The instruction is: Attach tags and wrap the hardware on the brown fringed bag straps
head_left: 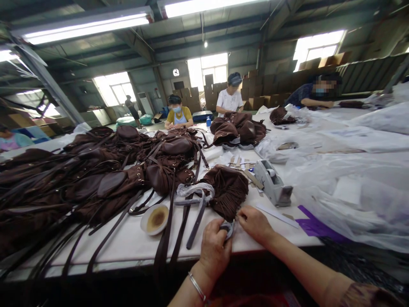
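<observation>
My left hand [214, 247], with a silver bangle at its wrist, is closed round a grey curved strip [227, 229] at the near edge of a dark brown gathered bag [228, 187]. Beside it, my right hand [255, 224] has its fingertips pinched together close to the bag's lower right edge. Whatever lies between those fingertips is too small to make out. A loop wrapped in pale plastic [200, 191] rests against the bag's left side. Dark straps [183, 230] run down over the table edge, left of my left hand.
Brown bags [108, 183] are heaped across the left of the white table [121, 247]. A shallow bowl [155, 219] holds brownish stuff. Right of the bag stand a grey tape dispenser [271, 183], cardboard strips and clear plastic sheeting [348, 192]. Several co-workers are around the table.
</observation>
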